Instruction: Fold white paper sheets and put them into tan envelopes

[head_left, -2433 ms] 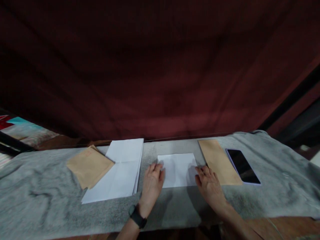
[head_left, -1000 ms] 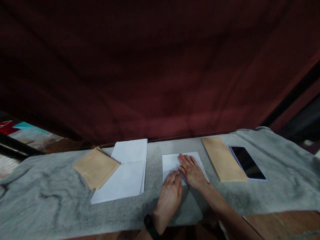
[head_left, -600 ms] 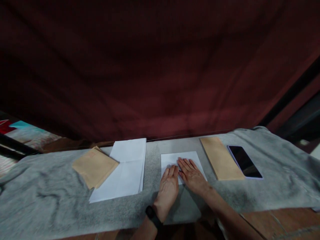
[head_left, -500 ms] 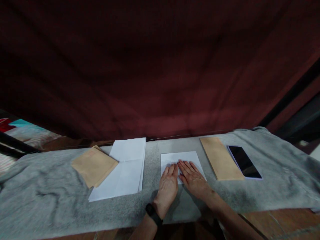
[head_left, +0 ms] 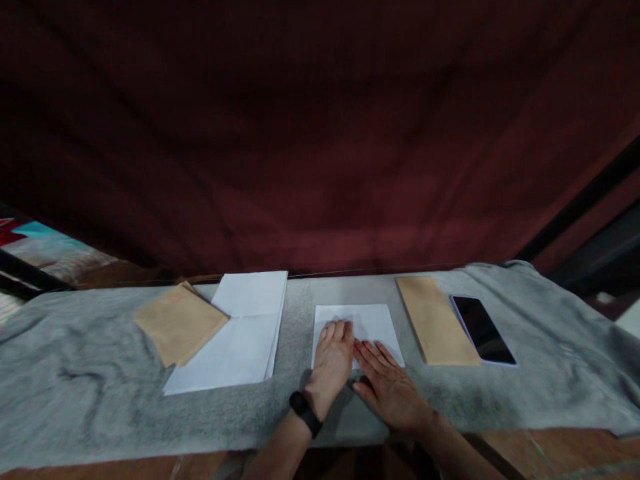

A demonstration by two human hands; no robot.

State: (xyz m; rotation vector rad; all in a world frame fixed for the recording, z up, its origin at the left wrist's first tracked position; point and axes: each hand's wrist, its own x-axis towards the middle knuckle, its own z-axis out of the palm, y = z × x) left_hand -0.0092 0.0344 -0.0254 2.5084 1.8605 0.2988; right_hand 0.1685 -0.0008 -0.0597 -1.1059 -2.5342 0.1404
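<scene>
A folded white sheet of paper lies flat on the grey cloth. On its left half rests my left hand, fingers stretched out and close together, pressing down on it. My right hand is lower and to the right, its fingers lying across the sheet's near edge and the thumb apart on the cloth side. Neither hand grips anything. The near edge of the paper is partly hidden under both hands. A black wristband is on my left wrist.
Left of my hands are several white sheets with a crease, overlapped by brown envelopes. To the right lie a stack of brown envelopes and a phone. Grey cloth covers the surface; a dark red curtain hangs behind.
My right hand has slid down towards the sheet's near edge, and my left hand has moved slightly up beside it. The view has shifted a little.
</scene>
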